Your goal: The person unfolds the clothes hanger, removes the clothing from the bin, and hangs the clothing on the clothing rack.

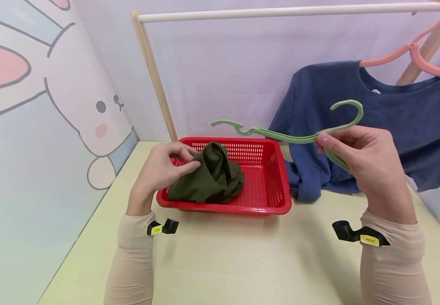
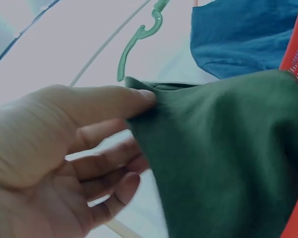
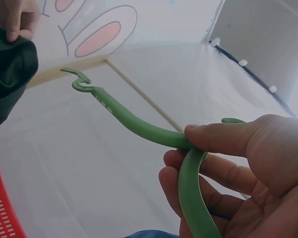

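Observation:
My left hand [image 1: 166, 166] pinches an edge of a dark green garment [image 1: 216, 178] between thumb and fingers. The cloth lies bunched in the left part of a red plastic basket [image 1: 224, 208], its gripped edge raised. In the left wrist view the thumb presses on the top corner of the green garment [image 2: 218, 148]. My right hand [image 1: 368, 156] holds a green hanger [image 1: 292, 138] in the air, right of the basket. The right wrist view shows thumb and fingers around the hanger [image 3: 139, 130] near its middle, where its arms meet.
A blue T-shirt [image 1: 330, 101] hangs from a pink hanger [image 1: 391, 55] at the right end of a rack with a white rail [image 1: 281, 12] and wooden posts [image 1: 153, 72]. Its lower part reaches the pale tabletop [image 1: 235, 262]. A wall with a painted rabbit [image 1: 79, 97] stands left.

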Motion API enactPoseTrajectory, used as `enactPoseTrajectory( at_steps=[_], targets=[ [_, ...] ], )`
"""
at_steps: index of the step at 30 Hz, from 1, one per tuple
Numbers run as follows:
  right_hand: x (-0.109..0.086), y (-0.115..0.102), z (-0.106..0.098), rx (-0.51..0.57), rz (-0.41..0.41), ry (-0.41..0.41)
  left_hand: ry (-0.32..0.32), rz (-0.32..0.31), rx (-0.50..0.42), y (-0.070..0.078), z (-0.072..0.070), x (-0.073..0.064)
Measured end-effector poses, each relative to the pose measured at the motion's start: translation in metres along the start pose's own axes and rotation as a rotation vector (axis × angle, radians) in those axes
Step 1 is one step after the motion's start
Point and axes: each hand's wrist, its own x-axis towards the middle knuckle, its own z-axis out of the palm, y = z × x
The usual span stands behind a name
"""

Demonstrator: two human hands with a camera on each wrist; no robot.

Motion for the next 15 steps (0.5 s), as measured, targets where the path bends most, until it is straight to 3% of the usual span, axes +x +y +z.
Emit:
enactPoseTrajectory(
  at_steps=[3, 7, 11, 15],
  targets=[
    [-0.001, -0.001, 0.001, -0.033, 0.009, 0.007, 0.08, 0.023, -0.087, 0.001, -0.002, -0.001],
    [-0.002, -0.002, 0.003, -0.027, -0.005, 0.015, 0.205, 0.055, -0.113, 0.0, -0.004, -0.003],
    [-0.001, 0.0, 0.011, 0.057, -0.057, 0.043, 0.305, 0.063, -0.123, -0.002, -0.007, -0.003],
    [-0.002, 0.001, 0.028, 0.173, -0.119, 0.064, 0.355, 0.058, -0.136, -0.001, -0.009, -0.003]
  ],
)
